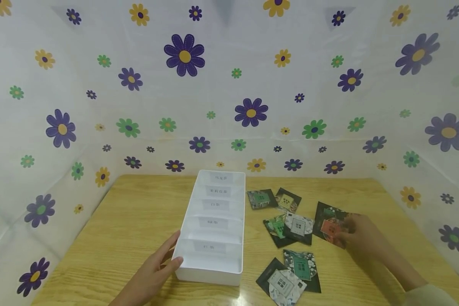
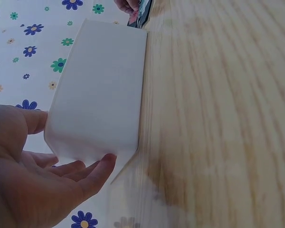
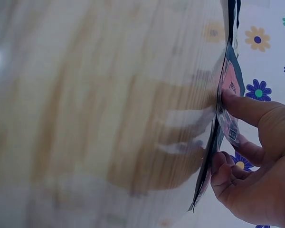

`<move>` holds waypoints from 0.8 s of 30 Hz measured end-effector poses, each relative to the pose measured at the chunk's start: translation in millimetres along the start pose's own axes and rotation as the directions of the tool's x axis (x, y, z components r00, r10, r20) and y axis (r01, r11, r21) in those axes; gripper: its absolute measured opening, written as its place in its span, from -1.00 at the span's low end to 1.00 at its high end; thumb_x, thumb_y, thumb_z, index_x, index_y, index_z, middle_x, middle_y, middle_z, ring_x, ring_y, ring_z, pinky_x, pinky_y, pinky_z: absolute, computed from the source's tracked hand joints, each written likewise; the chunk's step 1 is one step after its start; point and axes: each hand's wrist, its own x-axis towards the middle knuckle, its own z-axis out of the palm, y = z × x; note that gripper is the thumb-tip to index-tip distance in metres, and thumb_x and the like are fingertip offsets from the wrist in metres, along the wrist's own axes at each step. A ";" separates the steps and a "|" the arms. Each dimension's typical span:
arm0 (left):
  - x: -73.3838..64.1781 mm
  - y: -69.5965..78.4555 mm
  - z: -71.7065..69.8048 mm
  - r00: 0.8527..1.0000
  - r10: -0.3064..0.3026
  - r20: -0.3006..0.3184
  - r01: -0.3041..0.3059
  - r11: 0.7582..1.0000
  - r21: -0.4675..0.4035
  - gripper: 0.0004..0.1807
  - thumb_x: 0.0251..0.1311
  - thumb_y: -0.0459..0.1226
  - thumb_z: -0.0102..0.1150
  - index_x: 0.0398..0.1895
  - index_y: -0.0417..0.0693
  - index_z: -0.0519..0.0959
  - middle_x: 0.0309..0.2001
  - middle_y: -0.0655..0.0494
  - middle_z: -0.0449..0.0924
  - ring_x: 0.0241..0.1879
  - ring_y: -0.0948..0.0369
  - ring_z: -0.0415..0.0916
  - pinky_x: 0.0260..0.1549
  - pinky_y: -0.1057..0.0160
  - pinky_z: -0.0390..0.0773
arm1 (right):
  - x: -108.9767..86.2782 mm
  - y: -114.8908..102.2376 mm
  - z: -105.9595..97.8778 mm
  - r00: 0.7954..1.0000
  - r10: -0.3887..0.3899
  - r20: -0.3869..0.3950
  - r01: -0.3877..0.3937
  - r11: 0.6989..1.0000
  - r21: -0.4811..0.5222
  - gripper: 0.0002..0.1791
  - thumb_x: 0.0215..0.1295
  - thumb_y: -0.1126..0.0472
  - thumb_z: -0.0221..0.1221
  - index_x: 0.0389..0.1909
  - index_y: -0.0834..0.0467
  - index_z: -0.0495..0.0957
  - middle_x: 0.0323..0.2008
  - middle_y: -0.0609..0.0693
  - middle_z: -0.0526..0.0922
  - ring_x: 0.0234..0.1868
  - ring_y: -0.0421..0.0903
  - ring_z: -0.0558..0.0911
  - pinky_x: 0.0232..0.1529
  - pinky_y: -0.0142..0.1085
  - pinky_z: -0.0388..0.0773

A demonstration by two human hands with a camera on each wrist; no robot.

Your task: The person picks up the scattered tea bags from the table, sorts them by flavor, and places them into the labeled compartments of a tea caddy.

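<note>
Red-labelled packet (image 1: 329, 229), lower right, likely light and slick, best taken by an edge; right hand (image 1: 365, 236) pinches it, left hand (image 1: 153, 267) grips box (image 1: 208, 276)

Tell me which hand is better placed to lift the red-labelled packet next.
Right, most likely: the right hand has its fingers on the red-labelled packet, while the left hand holds the white box at its near-left corner.

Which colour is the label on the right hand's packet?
The label is red, clearest in the head view.
</note>
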 end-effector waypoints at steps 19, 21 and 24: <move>-1.2 1.7 5.7 1.000 0.014 -0.006 -0.014 1.000 0.005 -0.26 0.56 -0.22 0.09 0.65 -0.20 0.04 0.60 -0.29 0.01 0.43 -0.29 0.26 0.25 -0.14 0.51 | -7.9 -6.0 -18.2 0.983 0.141 0.117 -0.166 0.957 0.238 -0.68 0.55 0.08 0.18 -0.10 0.32 0.62 -0.24 0.06 0.73 -0.26 -0.06 0.68 -0.28 -0.26 0.66; -1.6 1.9 6.0 0.999 0.031 0.007 -0.031 0.999 0.013 -0.26 0.56 -0.22 0.09 0.65 -0.22 0.03 0.60 -0.32 -0.01 0.43 -0.31 0.25 0.22 -0.10 0.55 | -9.1 -6.8 -19.9 0.982 0.136 0.127 -0.168 0.944 0.285 -0.68 0.59 0.10 0.14 -0.08 0.34 0.61 -0.27 0.06 0.73 -0.28 -0.06 0.69 -0.27 -0.26 0.68; -2.2 2.4 6.7 0.999 0.053 0.008 -0.053 0.998 0.032 -0.26 0.56 -0.22 0.10 0.64 -0.23 0.04 0.59 -0.34 0.00 0.42 -0.32 0.27 0.17 0.01 0.60 | -10.7 -10.5 -24.1 0.984 0.141 0.109 -0.167 0.941 0.294 -0.61 0.61 0.09 0.10 0.02 0.41 0.54 -0.24 0.10 0.72 -0.30 -0.05 0.69 -0.27 -0.25 0.68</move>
